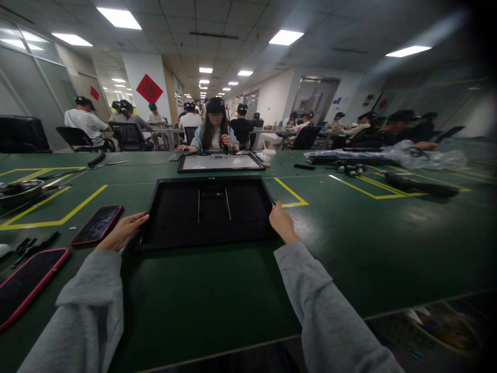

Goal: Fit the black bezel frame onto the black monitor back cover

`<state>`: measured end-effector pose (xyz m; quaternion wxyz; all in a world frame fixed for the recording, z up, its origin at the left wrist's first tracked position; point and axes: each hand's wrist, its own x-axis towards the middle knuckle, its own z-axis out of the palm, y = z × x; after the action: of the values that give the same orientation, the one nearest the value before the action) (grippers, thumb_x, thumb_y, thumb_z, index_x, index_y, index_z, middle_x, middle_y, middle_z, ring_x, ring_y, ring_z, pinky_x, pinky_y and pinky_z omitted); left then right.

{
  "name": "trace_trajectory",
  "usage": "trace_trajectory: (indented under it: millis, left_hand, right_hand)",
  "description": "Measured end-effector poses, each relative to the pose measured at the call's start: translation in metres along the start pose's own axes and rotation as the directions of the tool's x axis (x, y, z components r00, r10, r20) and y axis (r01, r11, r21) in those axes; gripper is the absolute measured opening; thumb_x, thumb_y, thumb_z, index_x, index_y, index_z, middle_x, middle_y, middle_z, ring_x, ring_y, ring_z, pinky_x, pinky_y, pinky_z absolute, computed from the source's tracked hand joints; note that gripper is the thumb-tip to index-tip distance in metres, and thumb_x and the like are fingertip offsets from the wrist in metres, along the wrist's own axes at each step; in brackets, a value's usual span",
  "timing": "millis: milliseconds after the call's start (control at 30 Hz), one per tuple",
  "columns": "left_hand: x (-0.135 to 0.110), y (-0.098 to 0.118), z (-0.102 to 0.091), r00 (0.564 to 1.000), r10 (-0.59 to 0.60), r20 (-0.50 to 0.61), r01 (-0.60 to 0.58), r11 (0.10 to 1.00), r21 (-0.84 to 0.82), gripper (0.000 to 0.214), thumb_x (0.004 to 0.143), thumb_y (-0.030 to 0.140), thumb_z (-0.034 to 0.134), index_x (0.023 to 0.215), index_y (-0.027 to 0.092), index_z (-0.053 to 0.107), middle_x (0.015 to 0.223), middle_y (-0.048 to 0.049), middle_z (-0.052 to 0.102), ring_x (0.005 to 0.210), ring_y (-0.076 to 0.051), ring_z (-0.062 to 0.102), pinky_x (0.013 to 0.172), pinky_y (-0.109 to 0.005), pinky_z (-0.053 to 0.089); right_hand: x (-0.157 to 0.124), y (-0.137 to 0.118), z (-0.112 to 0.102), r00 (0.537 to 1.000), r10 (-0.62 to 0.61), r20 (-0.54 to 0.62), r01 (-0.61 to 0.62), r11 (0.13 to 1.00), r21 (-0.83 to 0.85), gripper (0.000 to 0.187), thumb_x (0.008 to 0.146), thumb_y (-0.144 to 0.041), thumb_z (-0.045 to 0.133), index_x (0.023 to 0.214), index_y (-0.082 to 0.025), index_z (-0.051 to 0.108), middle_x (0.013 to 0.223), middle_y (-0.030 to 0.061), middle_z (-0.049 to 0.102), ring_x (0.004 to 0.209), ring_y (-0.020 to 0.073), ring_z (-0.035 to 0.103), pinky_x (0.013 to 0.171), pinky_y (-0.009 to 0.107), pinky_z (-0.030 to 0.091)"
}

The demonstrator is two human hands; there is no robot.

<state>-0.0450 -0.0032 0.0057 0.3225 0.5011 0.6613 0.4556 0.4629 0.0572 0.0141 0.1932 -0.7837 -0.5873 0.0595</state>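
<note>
A black flat monitor panel (209, 212) lies back-up on the green table (217, 290) in front of me. My left hand (122, 231) rests at its left edge, fingers stretched towards the near-left corner and touching the rim. My right hand (282, 221) is curled around the panel's right edge, gripping it. Both arms wear grey sleeves.
A red-cased phone (97, 224) lies left of the panel and another (27, 282) nearer me. A metal bowl (19, 189) and tools sit far left. Across the table a person works on a second panel (220, 162). Black parts (421, 186) lie at the right.
</note>
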Motion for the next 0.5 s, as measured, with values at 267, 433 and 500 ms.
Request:
trace_trajectory:
  millis: [267,433,500]
  left_hand:
    - [-0.005,0.015,0.043,0.988,-0.108,0.112,0.140,0.932,-0.335,0.058,0.069,0.037,0.077,0.120,0.014,0.064,0.101,-0.0083,0.072,0.086,-0.016,0.067,0.067,-0.022,0.053]
    - [-0.008,0.044,0.122,0.990,-0.039,0.132,0.088,0.917,-0.389,0.053,0.070,0.034,0.076,0.116,0.010,0.065,0.103,-0.0106,0.072,0.089,-0.017,0.066,0.079,-0.028,0.053]
    - [-0.010,0.058,0.160,0.990,0.030,0.141,0.030,0.912,-0.408,0.050,0.069,0.033,0.077,0.111,0.008,0.067,0.103,-0.0110,0.072,0.093,-0.019,0.066,0.086,-0.031,0.051]
  right_hand:
    - [0.005,0.014,-0.019,0.959,0.006,-0.285,-0.020,0.999,-0.048,0.038,0.092,-0.022,0.034,0.124,-0.004,0.046,0.118,0.0265,0.056,0.115,0.0342,0.052,0.092,0.045,0.040]
    - [-0.003,-0.013,-0.012,0.870,-0.181,-0.459,0.239,0.968,0.071,0.039,0.091,-0.021,0.035,0.125,-0.007,0.049,0.123,0.0203,0.053,0.115,0.0295,0.048,0.094,0.041,0.040]
    - [-0.017,-0.034,-0.003,0.844,-0.299,-0.446,0.400,0.904,0.149,0.035,0.091,-0.022,0.034,0.119,-0.012,0.054,0.117,0.0157,0.056,0.110,0.0259,0.050,0.094,0.039,0.041]
